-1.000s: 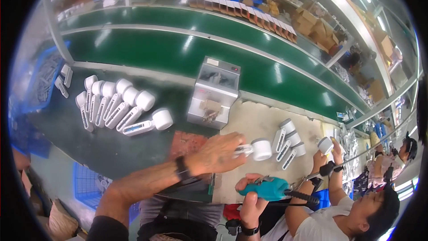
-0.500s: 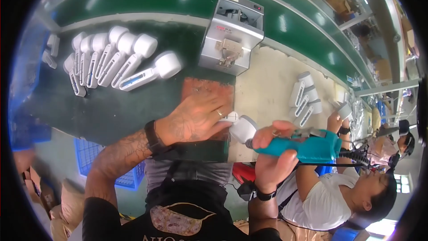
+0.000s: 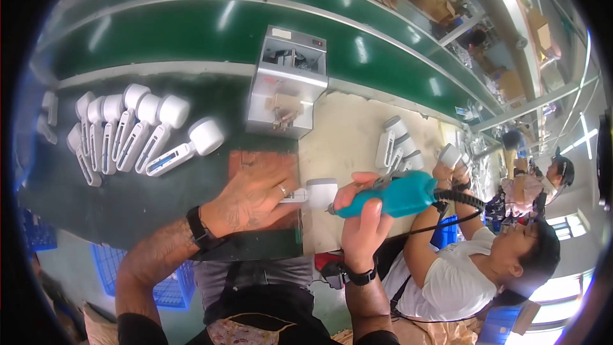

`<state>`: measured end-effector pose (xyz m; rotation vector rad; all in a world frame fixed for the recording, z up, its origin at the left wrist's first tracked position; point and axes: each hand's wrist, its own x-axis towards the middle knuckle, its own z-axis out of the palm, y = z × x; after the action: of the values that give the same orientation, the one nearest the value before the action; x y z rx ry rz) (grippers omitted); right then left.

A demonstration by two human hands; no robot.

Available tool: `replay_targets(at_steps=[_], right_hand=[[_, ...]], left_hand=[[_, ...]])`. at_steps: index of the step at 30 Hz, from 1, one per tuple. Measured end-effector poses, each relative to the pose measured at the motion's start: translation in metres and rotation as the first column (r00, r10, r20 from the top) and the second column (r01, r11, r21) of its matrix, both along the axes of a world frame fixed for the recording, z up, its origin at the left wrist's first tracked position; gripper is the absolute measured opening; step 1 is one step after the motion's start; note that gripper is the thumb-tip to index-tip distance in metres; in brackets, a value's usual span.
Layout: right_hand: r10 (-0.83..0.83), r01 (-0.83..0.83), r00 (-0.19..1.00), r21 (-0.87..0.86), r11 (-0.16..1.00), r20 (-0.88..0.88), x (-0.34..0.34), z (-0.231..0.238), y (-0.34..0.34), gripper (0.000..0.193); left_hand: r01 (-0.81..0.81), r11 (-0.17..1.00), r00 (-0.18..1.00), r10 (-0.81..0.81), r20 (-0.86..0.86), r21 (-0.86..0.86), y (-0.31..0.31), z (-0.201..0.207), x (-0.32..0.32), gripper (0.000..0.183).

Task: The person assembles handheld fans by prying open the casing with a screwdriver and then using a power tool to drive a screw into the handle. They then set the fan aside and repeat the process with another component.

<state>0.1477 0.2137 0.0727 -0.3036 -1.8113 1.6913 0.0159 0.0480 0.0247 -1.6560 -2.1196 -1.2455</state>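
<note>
My left hand [image 3: 255,195] is closed on the slim handle of a white piece with a round, drum-like head [image 3: 321,193]. The handle lies over a reddish-brown mat [image 3: 246,158], mostly covered by my fingers. In my right hand [image 3: 365,230] is a teal electric screwdriver [image 3: 405,195], its tip pointing left. That tip sits beside the lower right of the white head; whether they touch I cannot tell. A black coiled cord [image 3: 463,197] runs from the screwdriver's rear end.
Several similar white pieces [image 3: 134,131] lie fanned out at the left. More white pieces [image 3: 396,144] lie on the pale board at the right. A grey metal machine [image 3: 287,83] stands behind my hands. To my right a person [image 3: 460,268] holds another white piece [image 3: 450,155].
The view has shifted, so the bench appears further left and lower. The white head has turned to face more directly right, and the screwdriver tip has come to its lower edge.
</note>
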Motion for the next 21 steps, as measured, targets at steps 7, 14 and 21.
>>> replay_targets(at_steps=[7, 14, 21], right_hand=[[0.144, -0.154, 0.984, -0.092, 0.984, -0.102, -0.018, 0.008, -0.018, 0.071], [0.218, -0.225, 0.958, -0.021, 0.974, -0.185, -0.055, 0.019, -0.014, 0.075], [0.15, -0.132, 0.957, 0.086, 0.987, -0.247, -0.129, 0.023, -0.014, 0.057]], left_hand=[[-0.018, 0.997, 1.0, 0.017, 0.025, 0.072, 0.002, -0.008, -0.007, 0.029], [-0.031, 0.998, 0.995, 0.025, 0.096, 0.056, 0.006, -0.009, -0.01, 0.032], [-0.046, 0.997, 0.997, 0.049, 0.06, -0.064, -0.001, -0.016, -0.025, 0.036]])
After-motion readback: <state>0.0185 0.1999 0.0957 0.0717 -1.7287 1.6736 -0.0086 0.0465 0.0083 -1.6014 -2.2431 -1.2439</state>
